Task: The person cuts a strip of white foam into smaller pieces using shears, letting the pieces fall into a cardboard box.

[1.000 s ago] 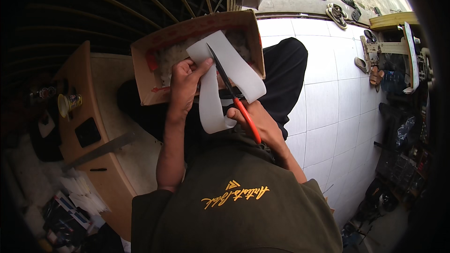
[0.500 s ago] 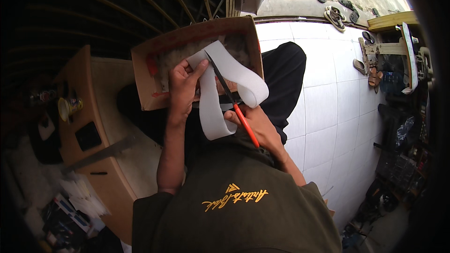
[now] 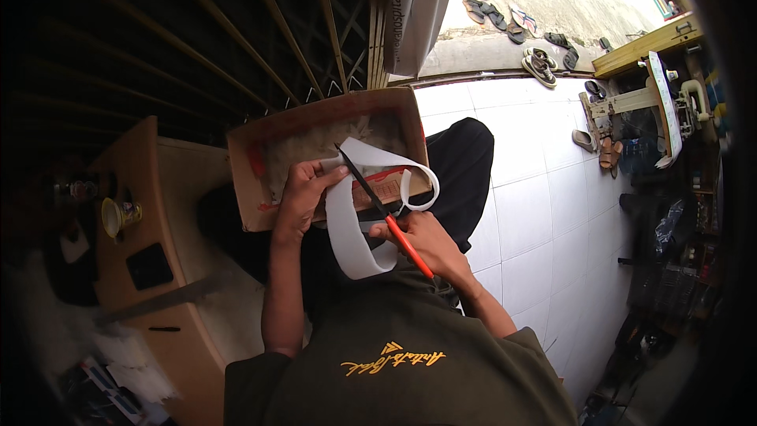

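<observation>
A long white strip of soft, sheet-like material hangs in loops between my hands. My left hand pinches the strip near its upper fold, thumb on top. My right hand grips scissors with orange-red handles and dark blades. The blades slant up and left across the strip, their tip close to my left fingertips; whether they are parted is hard to make out. Under the hands a cardboard box holds a heap of pale scraps, partly covered by the strip.
A low wooden table at left carries a yellow cup, a flat black object and a dark pen-like stick. Behind the box stands a folding metal gate. Sandals lie beyond the white tiled floor; cluttered shelves line the right.
The whole view has shifted, so box and hands sit lower in the picture. The strip's right loop has turned more edge-on, and my left fingers have tilted with it. Both grips remain.
</observation>
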`<action>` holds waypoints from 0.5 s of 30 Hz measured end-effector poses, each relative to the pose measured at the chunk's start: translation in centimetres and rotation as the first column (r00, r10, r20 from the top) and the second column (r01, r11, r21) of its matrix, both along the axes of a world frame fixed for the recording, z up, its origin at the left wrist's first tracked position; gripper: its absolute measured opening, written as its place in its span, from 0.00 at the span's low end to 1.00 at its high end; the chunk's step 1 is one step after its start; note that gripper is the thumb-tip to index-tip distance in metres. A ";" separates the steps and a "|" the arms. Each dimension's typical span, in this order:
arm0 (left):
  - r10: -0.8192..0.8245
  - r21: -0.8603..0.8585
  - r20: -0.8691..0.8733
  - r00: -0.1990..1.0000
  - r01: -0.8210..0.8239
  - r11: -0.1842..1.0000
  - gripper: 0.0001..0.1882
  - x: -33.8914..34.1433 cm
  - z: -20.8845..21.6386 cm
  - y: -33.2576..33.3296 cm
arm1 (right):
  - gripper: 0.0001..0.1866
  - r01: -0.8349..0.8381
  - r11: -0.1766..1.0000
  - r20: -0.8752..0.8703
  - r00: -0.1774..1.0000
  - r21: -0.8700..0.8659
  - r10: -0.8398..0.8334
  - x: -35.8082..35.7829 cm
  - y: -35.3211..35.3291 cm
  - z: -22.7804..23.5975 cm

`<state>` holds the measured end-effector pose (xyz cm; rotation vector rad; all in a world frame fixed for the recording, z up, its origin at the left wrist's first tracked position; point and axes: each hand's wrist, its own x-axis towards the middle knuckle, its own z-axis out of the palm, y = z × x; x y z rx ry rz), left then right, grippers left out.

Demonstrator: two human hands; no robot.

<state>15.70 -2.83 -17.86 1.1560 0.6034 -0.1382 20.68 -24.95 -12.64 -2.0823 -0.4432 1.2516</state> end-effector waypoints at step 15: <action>0.034 0.033 0.044 0.998 -0.035 0.999 0.14 -0.7 -1.0 0.1 | 0.45 -0.133 0.991 0.014 0.991 0.017 0.133 -0.1 0.2 -0.4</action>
